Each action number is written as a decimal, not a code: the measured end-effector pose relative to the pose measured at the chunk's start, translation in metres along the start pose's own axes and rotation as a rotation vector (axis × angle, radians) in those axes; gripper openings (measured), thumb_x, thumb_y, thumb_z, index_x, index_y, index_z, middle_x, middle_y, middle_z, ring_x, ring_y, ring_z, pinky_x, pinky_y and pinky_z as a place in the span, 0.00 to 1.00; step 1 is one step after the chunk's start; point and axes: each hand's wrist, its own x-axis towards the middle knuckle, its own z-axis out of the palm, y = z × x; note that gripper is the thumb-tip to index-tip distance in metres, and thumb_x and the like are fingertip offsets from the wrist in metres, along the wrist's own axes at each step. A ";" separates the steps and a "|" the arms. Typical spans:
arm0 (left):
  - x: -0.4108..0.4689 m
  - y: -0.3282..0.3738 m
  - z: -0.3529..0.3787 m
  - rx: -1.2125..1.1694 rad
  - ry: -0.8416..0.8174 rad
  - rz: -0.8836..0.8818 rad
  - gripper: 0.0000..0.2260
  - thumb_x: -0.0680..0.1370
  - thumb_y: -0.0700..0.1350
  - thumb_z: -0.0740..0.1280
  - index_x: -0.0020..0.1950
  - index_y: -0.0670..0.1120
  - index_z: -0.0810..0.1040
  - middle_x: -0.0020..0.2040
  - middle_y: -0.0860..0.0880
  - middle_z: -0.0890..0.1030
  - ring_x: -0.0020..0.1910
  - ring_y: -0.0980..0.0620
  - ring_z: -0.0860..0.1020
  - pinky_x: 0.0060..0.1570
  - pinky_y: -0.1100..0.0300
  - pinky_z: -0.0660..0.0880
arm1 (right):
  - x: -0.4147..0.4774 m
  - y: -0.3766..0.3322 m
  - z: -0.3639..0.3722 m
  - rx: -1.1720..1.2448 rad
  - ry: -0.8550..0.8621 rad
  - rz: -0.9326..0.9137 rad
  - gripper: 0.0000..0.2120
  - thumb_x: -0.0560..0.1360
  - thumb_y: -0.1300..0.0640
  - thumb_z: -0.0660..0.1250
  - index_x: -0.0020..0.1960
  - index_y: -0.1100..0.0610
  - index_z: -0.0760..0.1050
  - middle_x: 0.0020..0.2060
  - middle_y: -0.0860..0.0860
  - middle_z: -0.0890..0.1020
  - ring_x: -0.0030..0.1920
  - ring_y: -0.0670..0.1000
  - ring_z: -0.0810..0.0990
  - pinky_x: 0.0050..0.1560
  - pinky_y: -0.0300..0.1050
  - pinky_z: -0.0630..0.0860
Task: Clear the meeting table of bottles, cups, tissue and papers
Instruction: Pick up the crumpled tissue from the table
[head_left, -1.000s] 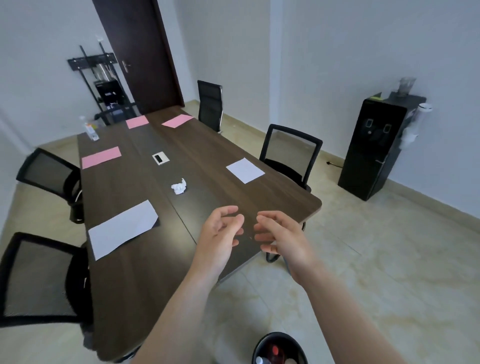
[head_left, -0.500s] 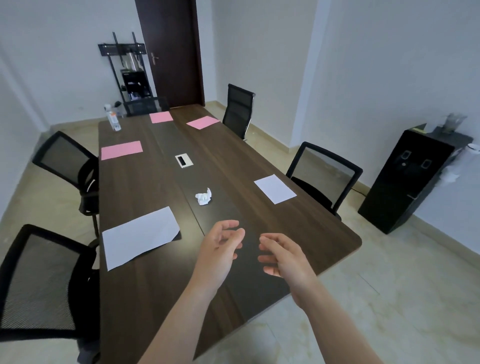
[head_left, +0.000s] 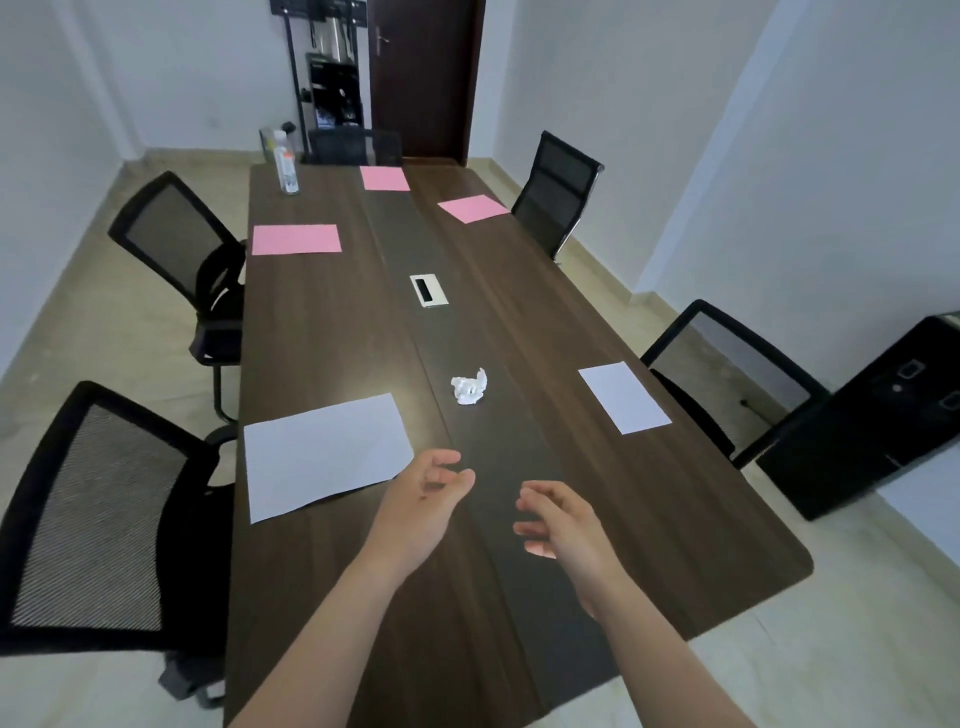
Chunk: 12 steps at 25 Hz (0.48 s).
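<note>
The main risk was the flat sheets. The large white paper (head_left: 324, 457) lay flush on the dark wood tabletop (head_left: 322, 322), just to the left of the crumpled tissue (head_left: 469, 384), and a sheet like that would probably slide or crease if you tried to pinch it from above instead of dragging it to the tabletop's edge first. The tissue looked light; a fast reach past it could have knocked it along the dark centre strip. The far items were the other worry. Beyond the tissue sat the cable port (head_left: 429, 291), then three pink papers: one left of it (head_left: 296, 239), one far beyond it (head_left: 384, 178), one beyond and to the right (head_left: 473, 208). The clear bottle (head_left: 286, 165) stood upright at the far left corner, farthest from the tissue. From your end these looked out of reach, so stretching over risked dragging a forearm across the nearer papers; walking round seemed safer. A smaller white paper (head_left: 624, 397) lay right of the tissue, near the tabletop's right edge, where a careless swipe might have sent it to the floor.

Your left hand (head_left: 423, 499) hovered short of the tissue, fingers loosely curled, thumb and forefinger apart, holding nothing. Your right hand (head_left: 558, 519) hung beside it, well apart from it, fingers half curled and also empty. Neither hand touched the tabletop as far as I could tell.
</note>
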 end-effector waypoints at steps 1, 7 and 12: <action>0.006 -0.001 -0.003 0.006 -0.002 -0.009 0.11 0.82 0.55 0.69 0.64 0.58 0.78 0.58 0.55 0.83 0.58 0.54 0.82 0.64 0.49 0.79 | 0.009 -0.003 0.005 -0.004 -0.006 0.004 0.07 0.83 0.48 0.67 0.59 0.48 0.80 0.56 0.49 0.85 0.50 0.50 0.88 0.54 0.47 0.83; 0.054 0.002 -0.012 0.108 -0.001 -0.076 0.14 0.83 0.57 0.68 0.68 0.58 0.76 0.61 0.57 0.79 0.60 0.57 0.78 0.66 0.50 0.78 | 0.073 -0.019 0.026 0.032 -0.059 0.045 0.11 0.83 0.48 0.67 0.64 0.49 0.79 0.59 0.49 0.83 0.53 0.51 0.87 0.52 0.44 0.83; 0.125 0.002 0.001 0.271 -0.019 -0.120 0.19 0.83 0.56 0.67 0.73 0.55 0.73 0.69 0.54 0.76 0.66 0.52 0.77 0.62 0.56 0.74 | 0.146 -0.022 0.029 0.062 -0.098 0.114 0.14 0.84 0.48 0.66 0.68 0.49 0.77 0.62 0.48 0.82 0.55 0.49 0.85 0.52 0.43 0.82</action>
